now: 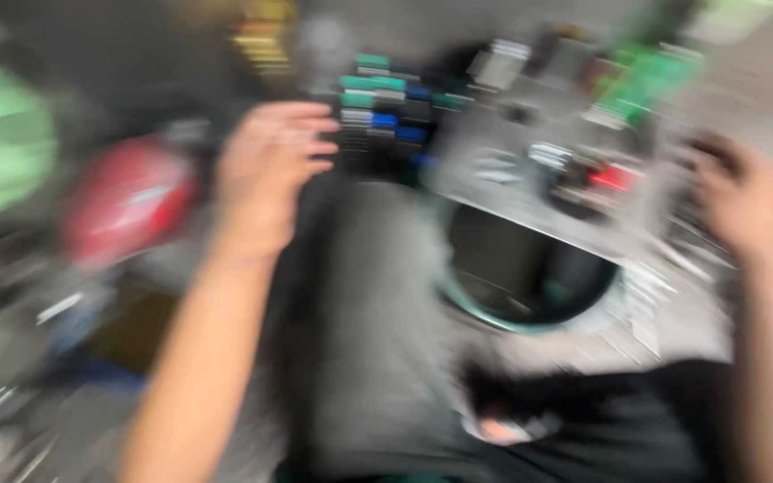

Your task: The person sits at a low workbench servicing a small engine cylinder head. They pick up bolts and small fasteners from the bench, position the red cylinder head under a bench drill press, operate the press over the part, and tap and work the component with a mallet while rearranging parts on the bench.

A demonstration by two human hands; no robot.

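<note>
Heavy motion blur, two bare hands raised over a cluttered grey work surface [530, 210].

Landmark: the dark round opening with a teal rim [530, 277], mid-frame. Just behind it the grey surface carries small smeared parts, some red and green, none identifiable. Up-left of the opening, a stack of teal, grey and blue small drawers or bins [385, 105]. Far left of it, a red rounded object [127, 201], kind unclear. Left hand [270, 174] hovers up-left of the opening, fingers loosely curled, apparently holding nothing. Right hand [744, 201] sits right of it, fingers bent over something dark; grip cannot be told. Dark cloth below the opening, room beyond unreadable.
</note>
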